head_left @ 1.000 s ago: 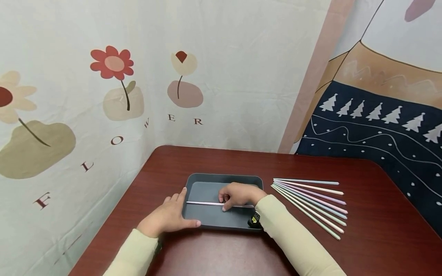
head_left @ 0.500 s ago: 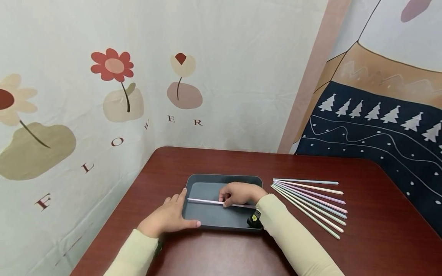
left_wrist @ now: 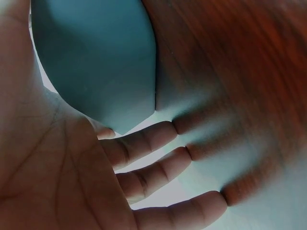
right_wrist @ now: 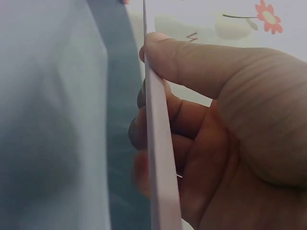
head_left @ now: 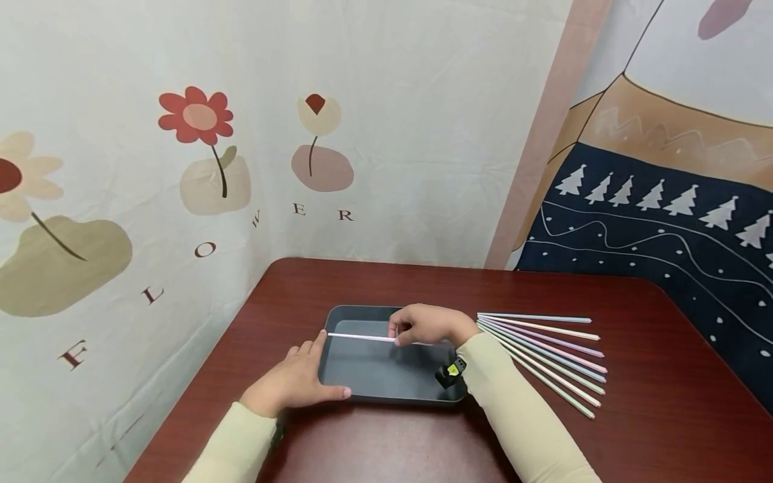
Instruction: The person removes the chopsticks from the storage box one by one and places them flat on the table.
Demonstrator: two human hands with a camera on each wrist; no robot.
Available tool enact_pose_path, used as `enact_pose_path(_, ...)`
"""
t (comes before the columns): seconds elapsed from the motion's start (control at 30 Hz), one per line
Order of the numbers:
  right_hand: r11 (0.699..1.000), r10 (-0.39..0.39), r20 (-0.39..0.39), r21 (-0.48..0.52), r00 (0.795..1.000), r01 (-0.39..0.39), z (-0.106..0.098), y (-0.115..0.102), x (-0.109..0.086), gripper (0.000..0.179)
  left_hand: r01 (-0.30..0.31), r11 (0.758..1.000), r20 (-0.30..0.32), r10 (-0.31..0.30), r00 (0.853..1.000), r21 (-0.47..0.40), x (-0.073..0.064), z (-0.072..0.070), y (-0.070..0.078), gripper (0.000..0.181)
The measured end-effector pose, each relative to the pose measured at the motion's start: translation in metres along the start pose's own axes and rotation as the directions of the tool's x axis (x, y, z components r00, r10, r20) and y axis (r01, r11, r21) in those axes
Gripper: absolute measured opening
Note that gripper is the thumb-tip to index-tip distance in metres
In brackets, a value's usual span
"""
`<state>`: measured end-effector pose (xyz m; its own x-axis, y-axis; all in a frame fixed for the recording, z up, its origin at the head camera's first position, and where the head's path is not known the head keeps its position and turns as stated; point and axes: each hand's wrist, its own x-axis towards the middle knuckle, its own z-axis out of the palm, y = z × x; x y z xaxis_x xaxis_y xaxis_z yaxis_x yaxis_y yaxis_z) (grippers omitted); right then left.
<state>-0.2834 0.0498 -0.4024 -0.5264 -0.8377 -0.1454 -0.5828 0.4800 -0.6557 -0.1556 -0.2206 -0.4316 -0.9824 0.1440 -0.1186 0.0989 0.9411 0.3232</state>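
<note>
A slim pale pink chopstick (head_left: 362, 337) lies crosswise over the dark grey rectangular tray (head_left: 377, 379). Thumb and fingertips of my right hand (head_left: 429, 323) pinch it near its middle; in the right wrist view the chopstick (right_wrist: 160, 143) runs past the thumb, with the curled fingers behind it. Its right part is partly hidden by my hand. My left hand (head_left: 290, 379) rests at the tray's left end, thumb along the near edge and fingers fairly straight. In the left wrist view the tray's outer wall (left_wrist: 96, 57) sits beside the palm, and the fingertips touch the tabletop.
Several pastel chopsticks (head_left: 543, 342) lie fanned out on the reddish-brown table (head_left: 652, 376), right of the tray. A flower-printed cloth (head_left: 410, 134) hangs behind the table, and a dark blue cloth with white trees (head_left: 640, 235) hangs at the right.
My right hand has lifted the chopstick and carried it away from me, toward the tray's far side. My left hand has stayed at the tray's left end.
</note>
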Motion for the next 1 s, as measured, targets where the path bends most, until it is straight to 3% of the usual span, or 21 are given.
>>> enact_pose_path(0.4, 0.998, 0.053, -0.117, 0.038, 0.992, -0.049, -0.015, 0.002, -0.043, 0.005, -0.007, 1.0, 0.014, 0.007, 1.0, 0.002, 0.001, -0.003, 0.002, 0.134)
enact_pose_path(0.77, 0.997, 0.076, -0.182, -0.017, 0.98, -0.081, -0.023, 0.032, -0.1, 0.005, -0.024, 1.0, 0.04, 0.025, 0.999, -0.005, 0.002, -0.005, -0.001, 0.134)
enact_pose_path(1.0, 0.989, 0.138, -0.25, -0.019, 0.958, -0.147, -0.03, 0.046, -0.135, 0.01, -0.038, 0.999, 0.055, 0.038, 0.998, 0.006, 0.006, -0.005, -0.003, 0.135)
